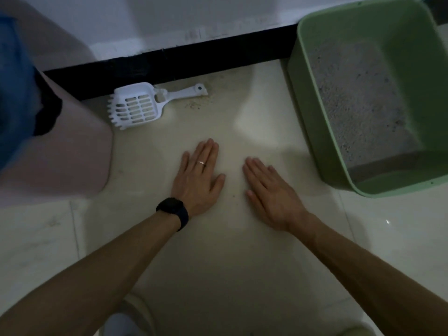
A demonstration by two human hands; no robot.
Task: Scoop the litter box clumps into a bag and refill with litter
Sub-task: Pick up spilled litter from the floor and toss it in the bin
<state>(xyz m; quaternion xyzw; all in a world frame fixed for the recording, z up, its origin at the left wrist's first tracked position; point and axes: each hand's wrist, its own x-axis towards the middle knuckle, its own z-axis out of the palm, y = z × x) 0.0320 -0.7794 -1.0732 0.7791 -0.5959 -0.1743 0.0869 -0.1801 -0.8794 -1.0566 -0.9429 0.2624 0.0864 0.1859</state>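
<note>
Both hands flat, empty: left hand [198,175], right hand [271,190]; scoop [138,106] apart.

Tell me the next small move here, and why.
Probably reach the left hand forward to the white scoop by the wall. Both hands lie flat and empty on the floor; the right hand is nearer the green litter box, whose litter is unscooped.
</note>
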